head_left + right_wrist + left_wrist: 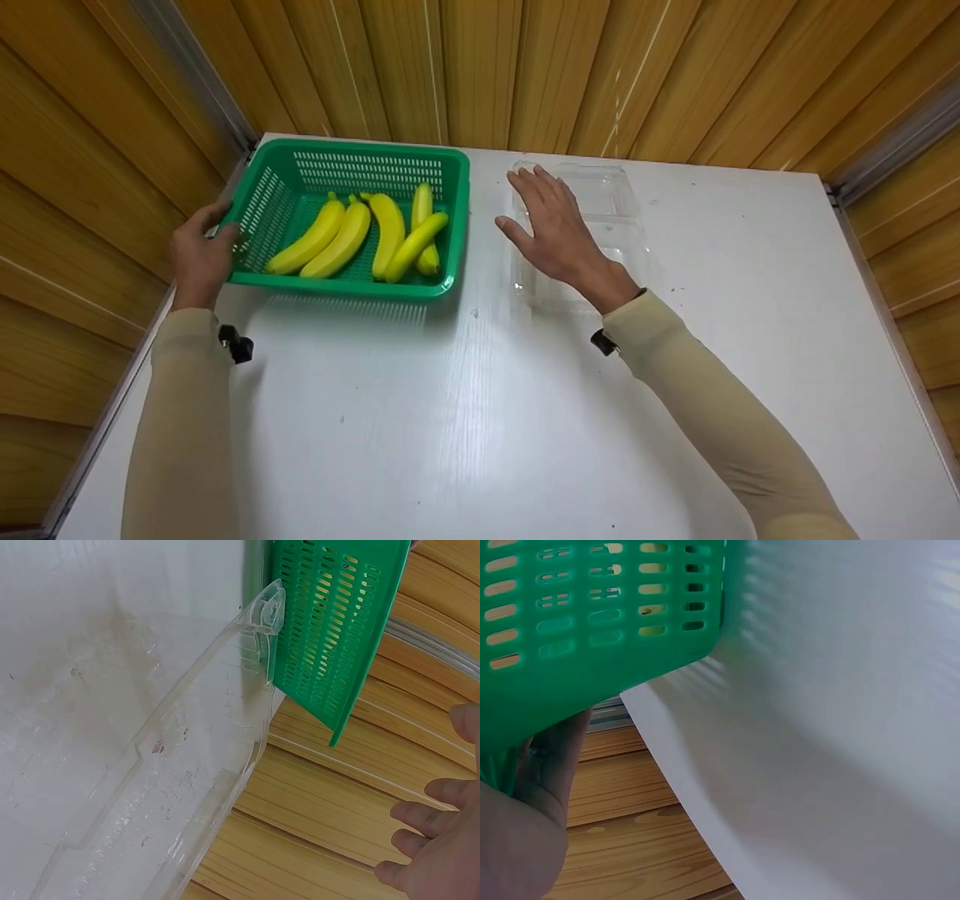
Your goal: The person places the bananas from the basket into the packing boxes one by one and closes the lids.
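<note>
Green basket [337, 287], five bananas [341, 244] inside, at eleven o'clock.
Left hand [201, 253] grips its nine o'clock rim; right hand [553, 231], fingers straight, near a clear box [611, 214] at one o'clock.

The left wrist view crops the green basket [580, 634] — which partly hides the left fingers [562, 754].

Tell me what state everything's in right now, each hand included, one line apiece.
Green slotted plastic basket: open-topped, holding fruit
Five curved yellow bananas: unpeeled, inside the basket, two crossed
Clear plastic container: appears open, partly hidden by a hand
Left hand: gripping the basket's left end
Right hand: outstretched, holding nothing
</note>
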The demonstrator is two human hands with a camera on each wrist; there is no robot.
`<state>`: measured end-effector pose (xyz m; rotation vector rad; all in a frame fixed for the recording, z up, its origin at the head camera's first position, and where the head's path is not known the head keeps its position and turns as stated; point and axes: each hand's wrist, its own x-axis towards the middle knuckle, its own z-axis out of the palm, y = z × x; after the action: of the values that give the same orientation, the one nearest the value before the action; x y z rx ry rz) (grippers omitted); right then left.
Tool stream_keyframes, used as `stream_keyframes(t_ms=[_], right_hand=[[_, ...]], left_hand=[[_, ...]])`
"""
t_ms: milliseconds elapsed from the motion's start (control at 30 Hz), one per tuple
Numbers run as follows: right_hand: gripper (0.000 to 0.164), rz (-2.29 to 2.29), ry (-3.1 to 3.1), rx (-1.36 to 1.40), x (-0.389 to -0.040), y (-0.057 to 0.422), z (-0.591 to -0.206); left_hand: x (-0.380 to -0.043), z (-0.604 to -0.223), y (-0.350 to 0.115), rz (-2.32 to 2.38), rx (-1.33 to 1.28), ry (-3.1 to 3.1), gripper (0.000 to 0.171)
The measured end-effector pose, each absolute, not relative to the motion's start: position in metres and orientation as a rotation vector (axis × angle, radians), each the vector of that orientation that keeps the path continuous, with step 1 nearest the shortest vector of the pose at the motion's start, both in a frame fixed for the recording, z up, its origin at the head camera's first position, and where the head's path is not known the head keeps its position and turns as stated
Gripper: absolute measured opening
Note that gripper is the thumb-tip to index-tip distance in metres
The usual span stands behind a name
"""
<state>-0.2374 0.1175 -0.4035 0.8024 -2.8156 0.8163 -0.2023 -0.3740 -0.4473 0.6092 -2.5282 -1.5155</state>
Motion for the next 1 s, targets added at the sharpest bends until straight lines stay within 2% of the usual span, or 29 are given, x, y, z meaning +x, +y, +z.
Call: stream_keyframes(t_ms=[1000], right_hand=[[0.069, 0.804, -2.836, 0.83, -0.237, 0.105, -0.408]], left_hand=[[-0.198, -0.452, -0.38, -1.724, 0.645, -2.45, 0.051]])
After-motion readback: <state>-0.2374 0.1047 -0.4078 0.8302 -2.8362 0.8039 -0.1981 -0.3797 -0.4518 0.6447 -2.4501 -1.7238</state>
